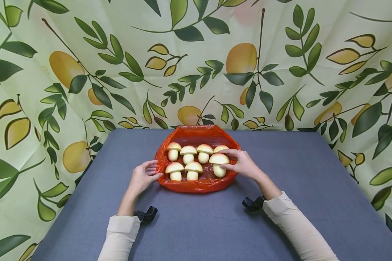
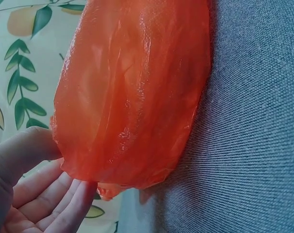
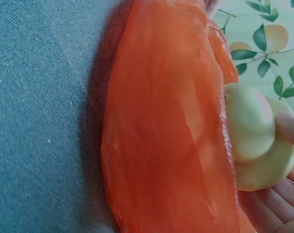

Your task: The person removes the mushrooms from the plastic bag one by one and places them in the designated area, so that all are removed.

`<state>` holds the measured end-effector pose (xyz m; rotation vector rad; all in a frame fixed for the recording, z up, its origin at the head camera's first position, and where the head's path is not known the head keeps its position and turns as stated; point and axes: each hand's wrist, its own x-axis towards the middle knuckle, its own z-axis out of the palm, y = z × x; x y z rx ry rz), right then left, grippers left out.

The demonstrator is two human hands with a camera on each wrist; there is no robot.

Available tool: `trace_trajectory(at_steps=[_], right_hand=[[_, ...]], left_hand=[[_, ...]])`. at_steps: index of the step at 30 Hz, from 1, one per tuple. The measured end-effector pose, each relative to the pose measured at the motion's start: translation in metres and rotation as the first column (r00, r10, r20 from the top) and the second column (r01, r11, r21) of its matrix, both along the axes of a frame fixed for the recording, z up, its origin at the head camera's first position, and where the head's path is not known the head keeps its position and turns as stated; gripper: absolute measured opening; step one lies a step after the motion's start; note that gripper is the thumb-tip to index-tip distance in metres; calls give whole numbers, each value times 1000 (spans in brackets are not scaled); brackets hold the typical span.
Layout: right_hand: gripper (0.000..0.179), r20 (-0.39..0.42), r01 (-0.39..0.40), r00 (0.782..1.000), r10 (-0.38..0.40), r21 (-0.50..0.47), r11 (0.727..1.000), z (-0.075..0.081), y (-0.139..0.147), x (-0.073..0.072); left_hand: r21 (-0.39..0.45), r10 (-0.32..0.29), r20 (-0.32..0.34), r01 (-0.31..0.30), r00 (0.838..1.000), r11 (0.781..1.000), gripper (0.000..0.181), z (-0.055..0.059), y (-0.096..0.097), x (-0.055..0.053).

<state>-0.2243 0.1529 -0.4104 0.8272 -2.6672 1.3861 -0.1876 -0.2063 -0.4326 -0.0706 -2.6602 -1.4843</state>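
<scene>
A red plastic bag (image 1: 196, 186) lies on the table with its mouth spread wide. Inside it several pale mushrooms (image 1: 188, 152) with rounded, pink-tinged caps stand in two rows. My left hand (image 1: 143, 177) holds the bag's left edge, thumb in front and fingers behind; in the left wrist view the bag (image 2: 132, 97) hides part of the fingertips. With thumb and fingers my right hand (image 1: 243, 165) pinches one mushroom by its cap at the bag's right end. In the right wrist view that mushroom (image 3: 251, 131) shows just past the bag's rim, stem toward the bag.
Blue-grey cloth covers the table (image 1: 196, 228). Behind and at the sides hangs a curtain (image 1: 196, 47) printed with leaves and fruit. A black wrist device (image 1: 147, 214) sits by the left cuff, another (image 1: 252, 203) by the right.
</scene>
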Motion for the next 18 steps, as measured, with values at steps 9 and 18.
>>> trace_trajectory(at_steps=[9,18], right_hand=[[45,42,34,999,-33,-23,999,6,9,-1],[46,71,53,996,-50,-29,998,15,24,-2]], left_hand=[[-4,-9,7,9,1000,1000,44,0,-2,0],[-37,-2,12,3,1000,999,45,-2,-3,-1]])
